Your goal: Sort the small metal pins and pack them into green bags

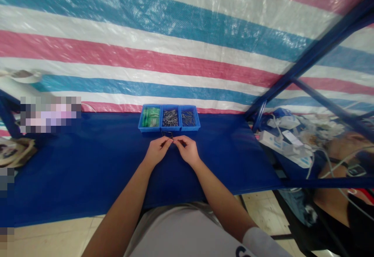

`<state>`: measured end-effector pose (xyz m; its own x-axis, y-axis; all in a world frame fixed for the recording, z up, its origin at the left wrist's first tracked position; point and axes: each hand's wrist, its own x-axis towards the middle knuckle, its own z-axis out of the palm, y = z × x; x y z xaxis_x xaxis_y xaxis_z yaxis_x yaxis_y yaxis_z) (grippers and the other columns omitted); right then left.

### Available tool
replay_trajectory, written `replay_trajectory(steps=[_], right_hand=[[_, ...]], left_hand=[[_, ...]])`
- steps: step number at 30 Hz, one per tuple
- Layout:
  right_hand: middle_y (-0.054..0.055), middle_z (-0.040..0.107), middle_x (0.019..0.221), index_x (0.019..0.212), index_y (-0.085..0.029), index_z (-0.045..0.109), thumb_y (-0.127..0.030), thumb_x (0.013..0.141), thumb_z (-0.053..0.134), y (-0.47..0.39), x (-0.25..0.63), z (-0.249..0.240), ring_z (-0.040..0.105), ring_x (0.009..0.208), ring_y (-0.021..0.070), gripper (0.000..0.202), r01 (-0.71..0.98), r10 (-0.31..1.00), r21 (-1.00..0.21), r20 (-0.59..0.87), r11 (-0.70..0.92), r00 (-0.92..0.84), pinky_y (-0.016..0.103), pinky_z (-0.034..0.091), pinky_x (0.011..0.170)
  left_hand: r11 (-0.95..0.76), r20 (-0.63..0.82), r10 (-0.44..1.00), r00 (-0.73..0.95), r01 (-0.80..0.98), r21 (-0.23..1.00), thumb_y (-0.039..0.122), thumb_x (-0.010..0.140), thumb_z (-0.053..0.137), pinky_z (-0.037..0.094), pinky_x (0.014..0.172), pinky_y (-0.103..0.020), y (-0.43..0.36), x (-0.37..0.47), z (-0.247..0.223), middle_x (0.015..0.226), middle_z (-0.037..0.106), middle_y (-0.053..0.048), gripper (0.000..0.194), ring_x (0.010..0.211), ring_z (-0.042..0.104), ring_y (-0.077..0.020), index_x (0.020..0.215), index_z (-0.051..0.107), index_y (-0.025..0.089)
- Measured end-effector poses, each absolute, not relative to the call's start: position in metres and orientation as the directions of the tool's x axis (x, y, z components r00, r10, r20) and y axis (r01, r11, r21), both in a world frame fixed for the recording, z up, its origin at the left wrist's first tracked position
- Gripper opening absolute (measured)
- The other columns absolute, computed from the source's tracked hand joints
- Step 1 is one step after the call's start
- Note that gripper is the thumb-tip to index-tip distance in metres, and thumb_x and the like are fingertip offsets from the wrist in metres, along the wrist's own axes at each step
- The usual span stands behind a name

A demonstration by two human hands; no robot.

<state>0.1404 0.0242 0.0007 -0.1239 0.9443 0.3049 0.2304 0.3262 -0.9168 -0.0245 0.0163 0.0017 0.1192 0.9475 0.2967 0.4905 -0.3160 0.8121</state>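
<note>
My left hand (pixel 157 150) and my right hand (pixel 187 148) meet over the blue table, fingertips pinched close together. Between them is a thin dark bent piece (pixel 167 133), its upper part sticking out past the fingers. It is too small to name its kind. Just beyond the hands stand three joined blue bins. The left bin (pixel 140 122) holds green-wrapped packets (pixel 151 116). Short metal pieces (pixel 170 118), perhaps screws, fill the middle bin. In the right bin lie longer, thin metal pieces (pixel 188 118).
A striped plastic sheet (pixel 175 62) hangs behind the blue table (pixel 93 163). Blue frame bars (pixel 295 68) slant up at the right. Past them are a white power strip (pixel 284 150), cables and another person's arm (pixel 336 179). A brown bag-like thing (pixel 17 152) sits far left.
</note>
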Motion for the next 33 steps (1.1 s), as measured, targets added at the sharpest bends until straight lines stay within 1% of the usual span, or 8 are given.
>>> replay_trajectory(steps=[2,5,8,12,19,23,27,33], right_hand=[[0.005,0.074,0.089,0.088,-0.023,0.074,-0.031,0.085,0.063,0.0240,0.1408,0.0020,0.068,0.080,0.0195,0.014,0.253,0.943,-0.909,0.309,0.331,-0.123,0.032,0.054,0.074],[0.005,0.073,0.085,0.084,-0.023,0.073,-0.033,0.087,0.059,0.0239,0.1421,0.0041,0.067,0.078,0.0193,0.017,0.294,0.936,-0.889,0.323,0.351,-0.138,0.032,0.052,0.074],[0.005,0.070,0.080,0.083,-0.022,0.071,-0.033,0.090,0.054,0.0240,0.1435,0.0054,0.065,0.075,0.0182,0.022,0.321,0.923,-0.867,0.336,0.381,-0.186,0.030,0.051,0.073],[0.004,0.068,0.079,0.082,-0.021,0.069,-0.034,0.093,0.050,0.0238,0.1435,0.0047,0.063,0.076,0.0175,0.026,0.339,0.911,-0.849,0.345,0.405,-0.225,0.029,0.050,0.074],[0.005,0.069,0.085,0.089,-0.023,0.071,-0.033,0.090,0.056,0.0225,0.1417,0.0012,0.063,0.078,0.0183,0.018,0.360,0.908,-0.835,0.365,0.417,-0.206,0.030,0.050,0.072],[0.005,0.070,0.087,0.093,-0.023,0.071,-0.031,0.086,0.062,0.0219,0.1413,0.0021,0.064,0.076,0.0176,0.014,0.326,0.911,-0.851,0.380,0.413,-0.162,0.030,0.052,0.070],[0.005,0.070,0.086,0.092,-0.023,0.072,-0.030,0.087,0.062,0.0215,0.1413,0.0039,0.064,0.077,0.0177,0.013,0.290,0.901,-0.854,0.399,0.432,-0.167,0.031,0.053,0.071],[0.005,0.070,0.086,0.093,-0.022,0.071,-0.027,0.087,0.062,0.0221,0.1417,0.0034,0.063,0.078,0.0177,0.012,0.305,0.880,-0.826,0.430,0.474,-0.203,0.030,0.052,0.070]], left_hand=[[-0.318,0.310,0.946,0.098,0.480,0.818,0.040,0.089,0.053,0.044,0.060,-0.021,0.0159,-0.0237,0.0008,0.069,0.065,0.001,0.027,0.060,0.056,-0.0100,0.083,0.068,0.018],[-0.320,0.315,0.945,0.091,0.468,0.824,0.039,0.088,0.056,0.043,0.056,-0.020,0.0149,-0.0227,-0.0009,0.066,0.063,0.002,0.024,0.056,0.054,-0.0093,0.087,0.067,0.018],[-0.330,0.326,0.941,0.091,0.458,0.825,0.038,0.087,0.057,0.044,0.055,-0.020,0.0142,-0.0222,-0.0025,0.065,0.062,0.002,0.023,0.054,0.053,-0.0090,0.096,0.067,0.019],[-0.346,0.335,0.936,0.107,0.449,0.824,0.039,0.088,0.055,0.047,0.061,-0.021,0.0146,-0.0226,-0.0034,0.073,0.066,0.000,0.024,0.060,0.057,-0.0102,0.091,0.069,0.019],[-0.321,0.304,0.946,0.111,0.444,0.837,0.039,0.091,0.050,0.046,0.061,-0.021,0.0155,-0.0244,-0.0032,0.075,0.067,0.000,0.025,0.062,0.059,-0.0105,0.091,0.066,0.019],[-0.314,0.296,0.949,0.110,0.441,0.841,0.038,0.091,0.049,0.045,0.059,-0.021,0.0153,-0.0246,-0.0021,0.075,0.066,0.000,0.025,0.061,0.058,-0.0101,0.091,0.065,0.019],[-0.317,0.289,0.948,0.131,0.444,0.838,0.039,0.091,0.050,0.044,0.058,-0.021,0.0150,-0.0245,0.0004,0.068,0.064,0.001,0.026,0.058,0.056,-0.0100,0.088,0.066,0.018],[-0.354,0.322,0.935,0.150,0.483,0.801,0.038,0.092,0.049,0.040,0.056,-0.021,0.0166,-0.0255,0.0011,0.058,0.058,0.002,0.036,0.054,0.052,-0.0091,0.067,0.063,0.017]])
